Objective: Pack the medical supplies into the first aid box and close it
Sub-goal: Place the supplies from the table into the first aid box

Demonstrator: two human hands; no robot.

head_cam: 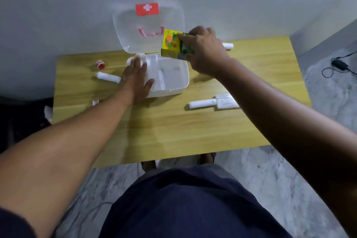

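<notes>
The white first aid box (179, 85) stands open on the wooden table, its clear lid (127, 31) with a red cross label leaning back against the wall. My left hand (135, 81) lies flat with fingers spread on the box's left edge. My right hand (202, 52) holds a yellow and green carton (170, 44) tilted above the box's back right corner. A white roll (108, 77) and a small red item (100, 64) lie left of the box. Another white roll (201, 104) and a white packet (226, 101) lie to the right.
A white tube (228, 46) lies at the table's back right, behind my right hand. Small white scraps (95, 102) sit near the left table edge. A black cable with an adapter (340, 64) lies on the floor at the right. The wall stands directly behind the table.
</notes>
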